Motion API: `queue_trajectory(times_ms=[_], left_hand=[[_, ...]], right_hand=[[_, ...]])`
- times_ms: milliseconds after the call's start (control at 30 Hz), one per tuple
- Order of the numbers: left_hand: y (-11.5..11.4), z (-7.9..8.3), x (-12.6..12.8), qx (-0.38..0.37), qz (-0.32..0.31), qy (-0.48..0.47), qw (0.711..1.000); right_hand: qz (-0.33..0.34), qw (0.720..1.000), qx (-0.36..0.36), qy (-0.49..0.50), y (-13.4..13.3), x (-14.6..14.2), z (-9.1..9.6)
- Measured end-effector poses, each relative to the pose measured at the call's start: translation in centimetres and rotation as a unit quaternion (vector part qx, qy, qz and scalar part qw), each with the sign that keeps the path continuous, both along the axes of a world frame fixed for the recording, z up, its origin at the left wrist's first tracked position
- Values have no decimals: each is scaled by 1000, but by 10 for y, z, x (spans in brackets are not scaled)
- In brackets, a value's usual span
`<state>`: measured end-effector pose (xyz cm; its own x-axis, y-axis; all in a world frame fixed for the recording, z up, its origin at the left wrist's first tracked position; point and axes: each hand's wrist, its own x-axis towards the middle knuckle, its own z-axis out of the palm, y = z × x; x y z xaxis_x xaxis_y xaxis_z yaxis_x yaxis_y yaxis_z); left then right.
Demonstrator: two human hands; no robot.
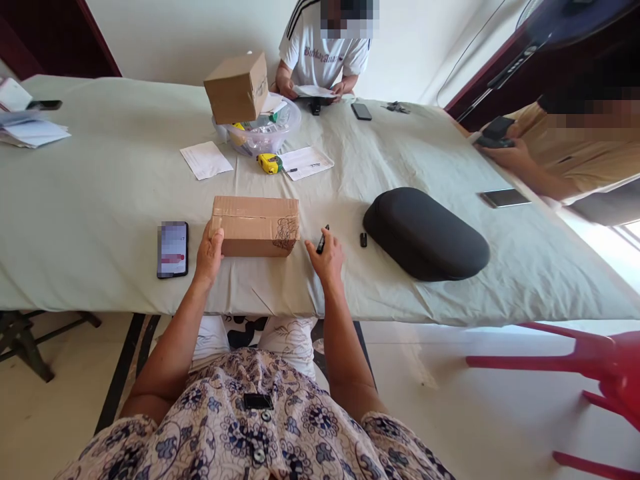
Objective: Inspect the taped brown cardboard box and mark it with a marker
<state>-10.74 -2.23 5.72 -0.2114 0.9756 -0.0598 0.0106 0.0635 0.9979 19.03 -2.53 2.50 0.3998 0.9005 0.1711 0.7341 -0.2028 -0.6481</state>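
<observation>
A brown cardboard box (250, 230), taped along its top and scribbled with black lines at the right end, lies on the cloth-covered table before me. My left hand (210, 253) grips its left end, thumb on the near side and the other fingers hidden behind it. Just right of the box and apart from it, my right hand (327, 260) rests at the table with a short black pen (323, 240) between thumb and fingers. A small black cap-like piece (363, 239) lies farther right.
A phone (173, 250) lies left; a dark hard case (427, 233) sits right. Beyond are papers (206, 160), a yellow tape measure (270, 163) and a plastic basin (260, 140) with another box (237, 90) on it. Two people sit around the table. A red stool (615, 373) stands right.
</observation>
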Motion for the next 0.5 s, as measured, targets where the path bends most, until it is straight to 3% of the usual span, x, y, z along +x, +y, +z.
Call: queue_trajectory(times_ms=[100, 333, 500], left_hand=[[3, 3, -1, -9, 3, 5, 1000], [-4, 13, -3, -41, -4, 41, 998], [-8, 9, -25, -6, 87, 106, 991]], right_hand=[[5, 996, -48, -72, -1, -2, -14], [10, 987, -61, -148, -6, -7, -25], [10, 988, -61, -144, -6, -7, -24]])
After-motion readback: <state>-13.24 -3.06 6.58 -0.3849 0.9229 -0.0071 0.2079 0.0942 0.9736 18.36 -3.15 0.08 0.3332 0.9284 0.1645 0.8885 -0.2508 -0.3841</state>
